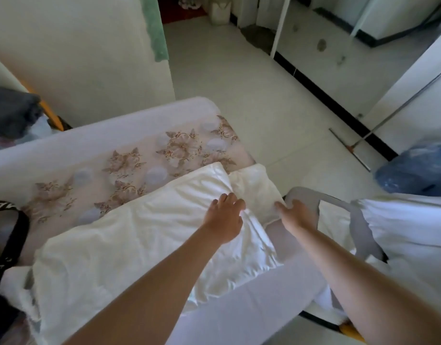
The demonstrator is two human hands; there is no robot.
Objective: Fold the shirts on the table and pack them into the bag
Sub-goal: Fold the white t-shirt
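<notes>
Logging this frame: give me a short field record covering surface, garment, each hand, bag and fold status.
surface: table under a floral cloth
garment: white shirt, spread out, creased
left hand: fingers flat, pressing the shirt near its right end
right hand: grips the shirt's right end at the table edge
bag: black bag at far left, partly out of frame
fold status: not yet a compact fold; nothing seen packed

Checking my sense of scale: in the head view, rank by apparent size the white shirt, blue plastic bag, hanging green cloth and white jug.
1. white shirt
2. blue plastic bag, cut by the frame edge
3. green cloth
4. white jug
Cloth and jug sit far off, so real sizes stay unsure.
</notes>
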